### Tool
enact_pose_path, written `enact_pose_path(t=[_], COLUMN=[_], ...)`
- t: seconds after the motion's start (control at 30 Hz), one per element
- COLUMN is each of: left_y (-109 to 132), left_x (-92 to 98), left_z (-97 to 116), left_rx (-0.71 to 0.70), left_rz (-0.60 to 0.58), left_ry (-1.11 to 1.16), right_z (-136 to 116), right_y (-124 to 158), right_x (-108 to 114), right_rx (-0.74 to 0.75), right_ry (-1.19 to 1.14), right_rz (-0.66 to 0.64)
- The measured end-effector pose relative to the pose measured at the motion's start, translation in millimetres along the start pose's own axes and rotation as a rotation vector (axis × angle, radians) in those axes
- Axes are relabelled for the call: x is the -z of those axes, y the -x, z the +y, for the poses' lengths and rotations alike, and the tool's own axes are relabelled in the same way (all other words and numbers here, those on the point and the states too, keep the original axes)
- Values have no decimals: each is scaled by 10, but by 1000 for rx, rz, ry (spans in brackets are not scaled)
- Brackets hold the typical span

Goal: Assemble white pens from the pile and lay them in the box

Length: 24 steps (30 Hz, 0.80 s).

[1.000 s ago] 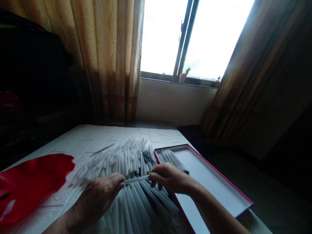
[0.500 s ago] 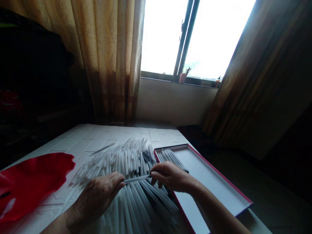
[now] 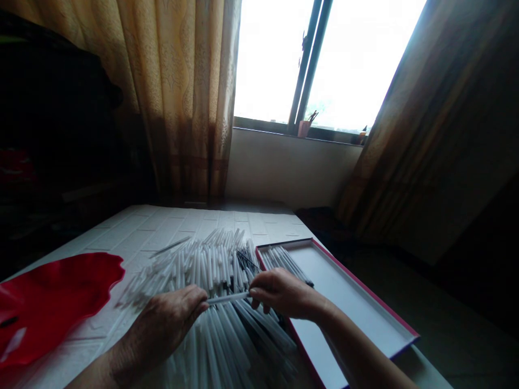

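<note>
From my head view, almost nothing has shifted: my left hand (image 3: 172,313) and right hand (image 3: 284,294) still pinch one tube (image 3: 227,298) at opposite ends, over the pile (image 3: 213,265), outside the tray (image 3: 360,308), so this piece seems no further along.

The left hand (image 3: 174,309) was found with its back uppermost, thumb and fingers pinched together, pointing right. The left forearm (image 3: 99,368), bare, rose from the near left. The right hand (image 3: 279,290) faced the left at about the same height, thumb and forefinger pinched, other fingertips (image 3: 266,309) curled below. The right forearm (image 3: 363,346), also bare, entered from the near right. A gap separated the hands.
</note>
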<state>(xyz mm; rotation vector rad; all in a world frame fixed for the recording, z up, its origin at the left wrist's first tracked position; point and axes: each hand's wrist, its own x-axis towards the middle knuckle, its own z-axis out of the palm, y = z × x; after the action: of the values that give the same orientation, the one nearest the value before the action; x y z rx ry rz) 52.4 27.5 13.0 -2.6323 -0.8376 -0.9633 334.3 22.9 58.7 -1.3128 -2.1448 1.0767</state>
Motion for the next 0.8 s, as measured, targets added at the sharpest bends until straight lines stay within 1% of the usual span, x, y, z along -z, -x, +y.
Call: enact_pose_path(t=[0.17,0.33,0.57,0.8], left_y=[15,23,22,21], left_x=[-4,-14,-13,-10], left_z=[1,-14,-4,-7], left_rx=[7,15,17,13], left_rz=[2,-2,-12,-9], left_ry=[15,22,24,22], right_z=[-33,-57,-18,-7], right_y=[10,21,4,12], right_x=[23,30,26,16], right_rx=[-6,-26,-24,-39], right_ry=[24,11,31,5], right_rz=[12,-16,-14,-48])
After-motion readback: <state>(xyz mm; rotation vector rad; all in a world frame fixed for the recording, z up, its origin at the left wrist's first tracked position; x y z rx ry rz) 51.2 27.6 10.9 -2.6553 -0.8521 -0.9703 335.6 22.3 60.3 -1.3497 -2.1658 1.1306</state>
